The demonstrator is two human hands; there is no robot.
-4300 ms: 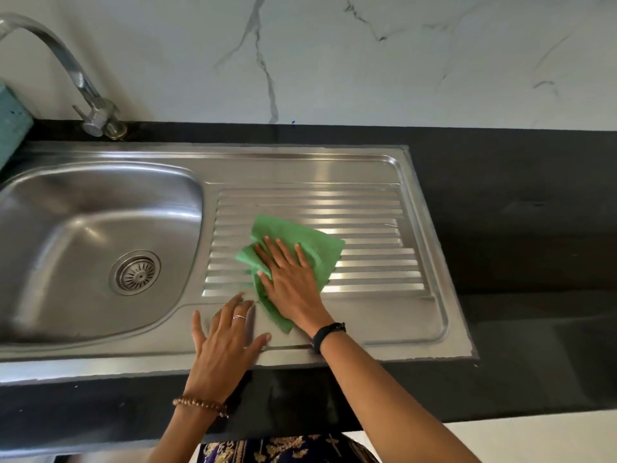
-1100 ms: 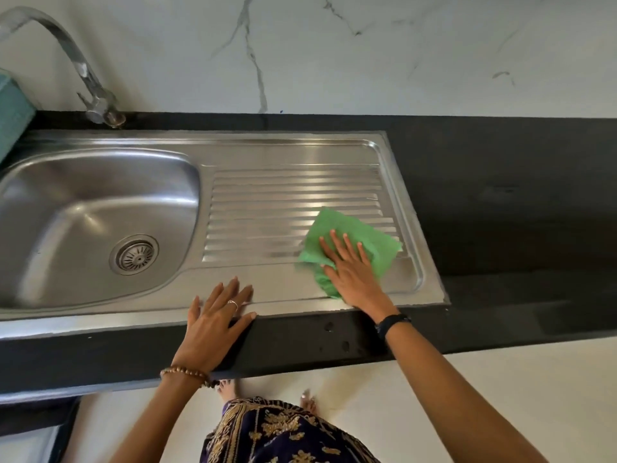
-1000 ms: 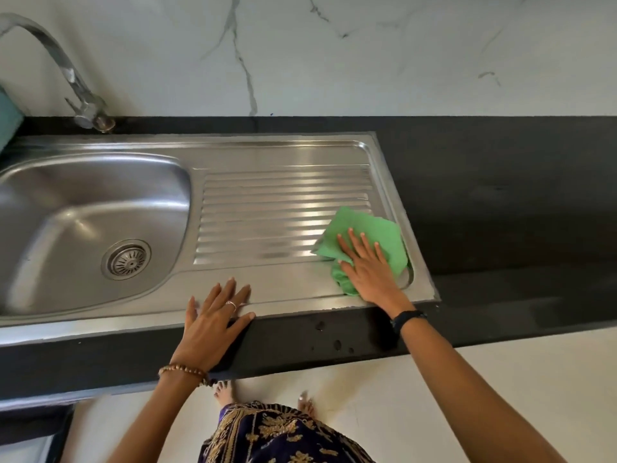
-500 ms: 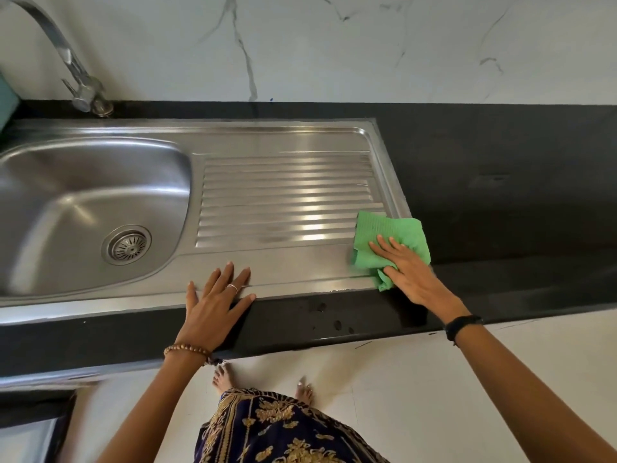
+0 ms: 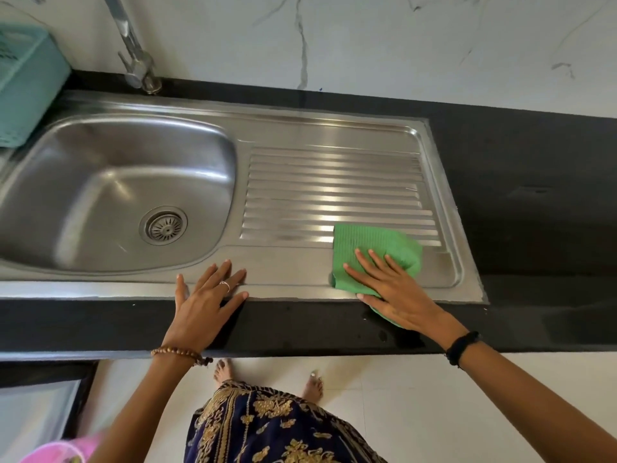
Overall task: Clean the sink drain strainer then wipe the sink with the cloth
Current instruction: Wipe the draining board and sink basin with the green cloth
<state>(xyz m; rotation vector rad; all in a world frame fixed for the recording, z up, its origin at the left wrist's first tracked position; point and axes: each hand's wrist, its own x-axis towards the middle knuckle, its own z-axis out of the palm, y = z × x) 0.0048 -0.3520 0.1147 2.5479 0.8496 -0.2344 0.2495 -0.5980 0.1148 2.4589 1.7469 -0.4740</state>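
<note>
Faucet spout cut off; pink object blurred (unidentifiable).

A white marble-look wall with thin grey veins is rising behind a black stone counter, which is running across the whole width and catching a dull sheen along its front edge. Below, a pale tiled floor is showing — bright and evenly lit — while a dark-framed cabinet panel is sitting under the counter at the lower left. A teal plastic basket is standing at the far left by the wall, and something pink — blurred — is peeking in at the bottom corner.
</note>
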